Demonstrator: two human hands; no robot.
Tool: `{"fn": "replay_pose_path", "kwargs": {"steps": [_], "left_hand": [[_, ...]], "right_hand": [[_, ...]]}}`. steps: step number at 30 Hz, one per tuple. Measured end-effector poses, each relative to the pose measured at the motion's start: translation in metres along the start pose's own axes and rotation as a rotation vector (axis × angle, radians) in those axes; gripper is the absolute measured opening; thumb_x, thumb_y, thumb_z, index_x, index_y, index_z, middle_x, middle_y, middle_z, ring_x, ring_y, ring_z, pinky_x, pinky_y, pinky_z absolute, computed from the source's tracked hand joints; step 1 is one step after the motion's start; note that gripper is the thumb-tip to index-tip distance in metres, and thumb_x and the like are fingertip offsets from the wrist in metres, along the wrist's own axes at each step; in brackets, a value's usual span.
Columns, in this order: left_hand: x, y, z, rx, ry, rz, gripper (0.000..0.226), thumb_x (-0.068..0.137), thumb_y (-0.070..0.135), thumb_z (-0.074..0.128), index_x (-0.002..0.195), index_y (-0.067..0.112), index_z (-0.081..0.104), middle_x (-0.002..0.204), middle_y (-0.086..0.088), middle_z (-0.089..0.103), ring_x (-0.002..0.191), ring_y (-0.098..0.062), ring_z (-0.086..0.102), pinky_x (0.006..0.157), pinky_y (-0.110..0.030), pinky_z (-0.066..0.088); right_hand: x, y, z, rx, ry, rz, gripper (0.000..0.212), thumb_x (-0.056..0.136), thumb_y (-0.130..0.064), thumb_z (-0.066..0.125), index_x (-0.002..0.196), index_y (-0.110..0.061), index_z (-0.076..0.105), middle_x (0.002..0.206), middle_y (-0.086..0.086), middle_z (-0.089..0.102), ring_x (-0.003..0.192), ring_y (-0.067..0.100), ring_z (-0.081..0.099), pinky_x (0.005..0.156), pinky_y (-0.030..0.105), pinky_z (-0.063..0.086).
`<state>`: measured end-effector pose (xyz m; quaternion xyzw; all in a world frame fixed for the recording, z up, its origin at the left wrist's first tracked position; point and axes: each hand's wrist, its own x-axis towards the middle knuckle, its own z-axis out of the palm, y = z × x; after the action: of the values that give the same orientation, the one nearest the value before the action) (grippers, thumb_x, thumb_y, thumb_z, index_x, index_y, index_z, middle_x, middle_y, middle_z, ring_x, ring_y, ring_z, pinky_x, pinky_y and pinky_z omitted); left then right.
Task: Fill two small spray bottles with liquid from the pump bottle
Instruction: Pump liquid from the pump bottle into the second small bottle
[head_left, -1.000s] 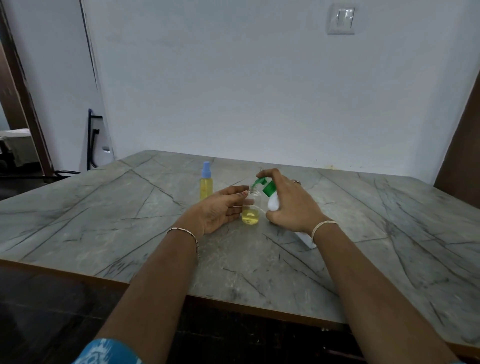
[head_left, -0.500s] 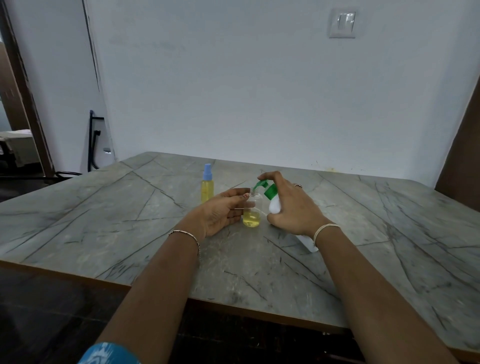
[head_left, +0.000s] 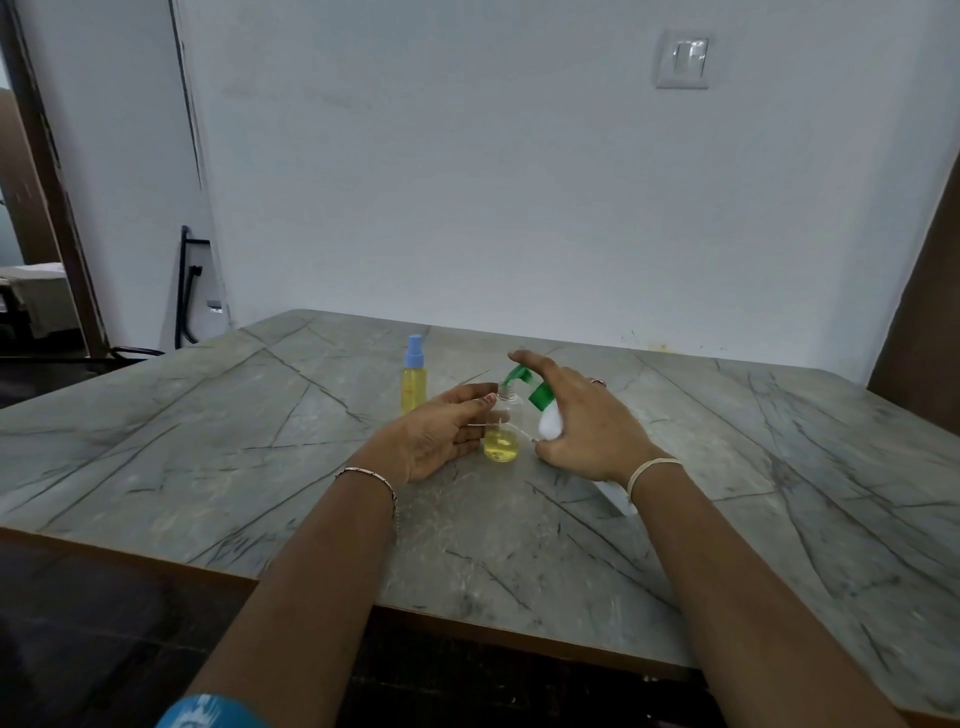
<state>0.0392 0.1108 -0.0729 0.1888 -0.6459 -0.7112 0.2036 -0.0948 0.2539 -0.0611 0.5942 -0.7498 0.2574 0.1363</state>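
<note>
Possibly the right hand (head_left: 587, 421), clamped on the tilted pump bottle (head_left: 550, 423), could squirt past the narrow spray bottle (head_left: 503, 434) which the left hand (head_left: 441, 436) clasped.

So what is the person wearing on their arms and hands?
Next to the left hand there is a thin silvery chain bracelet on the wrist, and a blue patterned sleeve higher up that arm. The right hand has a pale band on its wrist and a ring on one finger.

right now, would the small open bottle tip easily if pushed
Probably: the small open bottle looks light, only a third full. With its narrow base, a nudge from the pump bottle might tip it, spilling through the uncapped neck.
</note>
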Motion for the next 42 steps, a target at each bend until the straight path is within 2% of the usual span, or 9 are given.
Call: {"fn": "replay_pose_path", "kwargs": {"steps": [2, 10, 21, 25, 32, 38, 42], "left_hand": [[0.0014, -0.0003, -0.0003, -0.004, 0.002, -0.001, 0.026, 0.096, 0.021, 0.055, 0.121, 0.021, 0.059, 0.118, -0.011, 0.068, 0.116, -0.025, 0.061, 0.105, -0.040, 0.045], [0.0015, -0.0003, -0.0004, -0.012, 0.005, -0.002, 0.022, 0.095, 0.020, 0.057, 0.116, 0.021, 0.062, 0.114, -0.010, 0.070, 0.114, -0.025, 0.062, 0.105, -0.040, 0.044], [-0.0002, 0.0003, 0.0000, -0.009, 0.007, 0.000, 0.023, 0.095, 0.021, 0.056, 0.118, 0.020, 0.061, 0.116, -0.011, 0.069, 0.115, -0.026, 0.061, 0.106, -0.040, 0.044], [-0.0005, 0.0007, 0.0004, -0.011, 0.008, -0.004, 0.022, 0.095, 0.020, 0.057, 0.116, 0.020, 0.062, 0.116, -0.011, 0.069, 0.115, -0.026, 0.061, 0.106, -0.040, 0.044], [-0.0002, 0.0015, 0.0014, -0.002, 0.009, -0.005, 0.021, 0.095, 0.021, 0.056, 0.116, 0.020, 0.062, 0.116, -0.011, 0.069, 0.116, -0.026, 0.061, 0.106, -0.041, 0.044], [-0.0032, 0.0029, 0.0027, 0.002, 0.001, -0.001, 0.020, 0.096, 0.020, 0.055, 0.115, 0.021, 0.061, 0.119, -0.013, 0.067, 0.117, -0.027, 0.060, 0.106, -0.041, 0.043], [-0.0034, 0.0034, 0.0025, -0.002, 0.002, -0.001, 0.016, 0.096, 0.020, 0.055, 0.110, 0.022, 0.062, 0.118, -0.012, 0.067, 0.116, -0.027, 0.061, 0.106, -0.040, 0.044]], "right_hand": [[0.0004, -0.0005, 0.0003, 0.021, 0.005, 0.007, 0.093, 0.065, -0.026, 0.067, 0.138, -0.054, 0.018, 0.114, 0.002, 0.059, 0.091, 0.026, 0.056, 0.083, 0.043, 0.053], [0.0022, -0.0036, 0.0016, 0.051, 0.042, 0.009, 0.078, 0.064, -0.024, 0.067, 0.129, -0.043, 0.029, 0.116, 0.000, 0.060, 0.089, 0.026, 0.056, 0.080, 0.042, 0.054], [-0.0009, 0.0003, -0.0023, 0.070, -0.008, -0.008, 0.087, 0.066, -0.022, 0.068, 0.136, -0.049, 0.024, 0.114, 0.000, 0.060, 0.088, 0.024, 0.057, 0.080, 0.039, 0.052], [0.0009, -0.0008, -0.0020, 0.084, 0.000, -0.002, 0.080, 0.067, -0.020, 0.068, 0.132, -0.044, 0.028, 0.113, 0.001, 0.059, 0.085, 0.025, 0.055, 0.076, 0.037, 0.050], [0.0024, -0.0009, 0.0016, 0.036, 0.027, -0.012, 0.079, 0.065, -0.025, 0.067, 0.130, -0.044, 0.027, 0.117, 0.000, 0.059, 0.091, 0.027, 0.056, 0.080, 0.044, 0.053], [0.0038, -0.0018, -0.0015, 0.016, 0.012, -0.036, 0.079, 0.069, -0.025, 0.070, 0.133, -0.041, 0.028, 0.115, -0.002, 0.059, 0.090, 0.020, 0.052, 0.074, 0.033, 0.048], [0.0071, -0.0024, -0.0073, 0.028, -0.059, -0.050, 0.082, 0.069, -0.021, 0.072, 0.135, -0.039, 0.028, 0.093, -0.001, 0.059, 0.074, 0.017, 0.053, 0.060, 0.022, 0.040]]}}
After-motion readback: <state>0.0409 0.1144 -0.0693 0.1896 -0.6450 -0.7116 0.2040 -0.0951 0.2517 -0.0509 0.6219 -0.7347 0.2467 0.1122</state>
